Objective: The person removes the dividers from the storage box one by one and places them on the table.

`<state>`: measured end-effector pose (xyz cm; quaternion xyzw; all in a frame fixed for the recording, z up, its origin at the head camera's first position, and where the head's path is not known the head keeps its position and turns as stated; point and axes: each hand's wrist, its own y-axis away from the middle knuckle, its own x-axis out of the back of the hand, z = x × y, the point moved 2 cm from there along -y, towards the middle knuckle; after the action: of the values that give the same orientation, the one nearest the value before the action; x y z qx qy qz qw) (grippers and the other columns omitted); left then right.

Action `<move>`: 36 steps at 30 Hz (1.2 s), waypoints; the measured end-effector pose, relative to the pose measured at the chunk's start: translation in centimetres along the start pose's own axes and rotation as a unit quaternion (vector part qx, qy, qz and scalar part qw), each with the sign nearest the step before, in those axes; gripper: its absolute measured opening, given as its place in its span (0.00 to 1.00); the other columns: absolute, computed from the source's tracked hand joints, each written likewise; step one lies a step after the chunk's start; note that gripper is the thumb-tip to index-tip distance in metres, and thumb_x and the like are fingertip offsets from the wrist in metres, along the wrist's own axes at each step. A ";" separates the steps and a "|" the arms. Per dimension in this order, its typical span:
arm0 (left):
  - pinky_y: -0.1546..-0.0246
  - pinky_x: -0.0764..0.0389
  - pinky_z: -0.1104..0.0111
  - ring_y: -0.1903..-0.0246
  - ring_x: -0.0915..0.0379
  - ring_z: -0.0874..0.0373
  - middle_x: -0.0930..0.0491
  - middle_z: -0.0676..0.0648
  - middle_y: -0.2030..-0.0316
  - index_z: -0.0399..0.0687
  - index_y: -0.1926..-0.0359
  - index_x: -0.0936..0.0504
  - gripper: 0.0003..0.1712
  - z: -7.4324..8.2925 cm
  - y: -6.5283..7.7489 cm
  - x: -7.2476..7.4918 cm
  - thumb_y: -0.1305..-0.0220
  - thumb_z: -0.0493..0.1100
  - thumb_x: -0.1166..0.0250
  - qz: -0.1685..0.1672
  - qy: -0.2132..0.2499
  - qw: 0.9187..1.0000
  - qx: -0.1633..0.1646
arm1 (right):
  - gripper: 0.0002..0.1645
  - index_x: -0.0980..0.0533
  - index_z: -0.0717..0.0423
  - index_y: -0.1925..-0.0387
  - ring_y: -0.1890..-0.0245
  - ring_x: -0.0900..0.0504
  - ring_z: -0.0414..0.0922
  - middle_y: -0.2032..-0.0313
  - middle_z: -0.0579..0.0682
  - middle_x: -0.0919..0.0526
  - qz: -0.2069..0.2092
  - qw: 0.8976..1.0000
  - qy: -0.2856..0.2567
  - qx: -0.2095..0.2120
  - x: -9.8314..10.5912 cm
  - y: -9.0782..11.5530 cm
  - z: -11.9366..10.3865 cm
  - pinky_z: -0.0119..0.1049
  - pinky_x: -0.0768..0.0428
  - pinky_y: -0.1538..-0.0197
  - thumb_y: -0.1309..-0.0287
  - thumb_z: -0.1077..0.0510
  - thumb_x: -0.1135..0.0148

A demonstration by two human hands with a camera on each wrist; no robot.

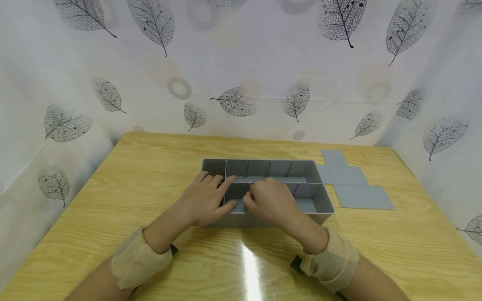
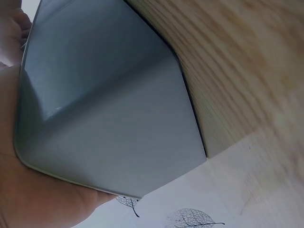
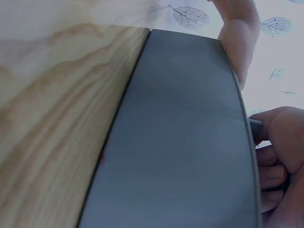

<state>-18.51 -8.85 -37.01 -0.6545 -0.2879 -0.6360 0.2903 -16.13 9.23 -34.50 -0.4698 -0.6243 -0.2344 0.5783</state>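
Observation:
A grey divided box (image 1: 241, 220) sits on the table, split lengthwise, with thin upright partitions making several compartments. My left hand (image 1: 201, 201) rests over its left end, fingers spread across the front left compartments and thumb at the front rim. With curled fingers, my right hand (image 1: 273, 200) pinches the top of a divider (image 3: 256, 124) in the front row. Most of that divider is hidden behind the hand and the box wall. In the left wrist view the box's outer side (image 2: 109, 114) fills the middle, with the palm along its rim.
Several flat grey panels (image 1: 363, 196) lie overlapping on the wooden table (image 1: 158, 167), to the right of the box. A white curtain (image 1: 241, 62) with a leaf print hangs behind the table and at both sides.

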 end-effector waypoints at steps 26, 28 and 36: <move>0.38 0.46 0.49 0.45 0.36 0.44 0.32 0.40 0.43 0.50 0.31 0.43 0.40 -0.3 0.1 0.4 0.34 0.69 0.66 0.004 0.005 1.000 -0.007 | 0.23 0.41 0.45 0.95 0.93 0.47 0.35 0.95 0.38 0.44 0.122 0.991 -0.045 0.003 6.0 0.4 -0.7 0.30 0.46 0.88 0.49 0.58 0.50; 0.37 0.46 0.49 0.44 0.37 0.44 0.32 0.40 0.42 0.50 0.31 0.43 0.40 -0.3 0.2 0.4 0.34 0.69 0.66 0.000 0.006 1.000 -0.004 | 0.23 0.41 0.44 0.95 0.93 0.47 0.35 0.95 0.38 0.43 0.133 0.990 -0.044 0.006 6.4 0.6 -0.6 0.30 0.45 0.89 0.48 0.58 0.49; 0.36 0.47 0.50 0.43 0.38 0.45 0.33 0.41 0.41 0.52 0.30 0.46 0.40 0.0 0.3 0.2 0.34 0.68 0.67 -0.010 0.011 1.000 0.000 | 0.19 0.31 0.44 0.90 0.90 0.39 0.36 0.91 0.37 0.35 0.217 0.973 -0.052 -0.053 9.6 3.0 4.5 0.33 0.37 0.86 0.46 0.59 0.45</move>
<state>-18.30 -9.07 -36.81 -0.6448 -0.2912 -0.6457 0.2871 -14.71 17.36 -27.20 -0.6355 -0.5235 -0.1116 0.5565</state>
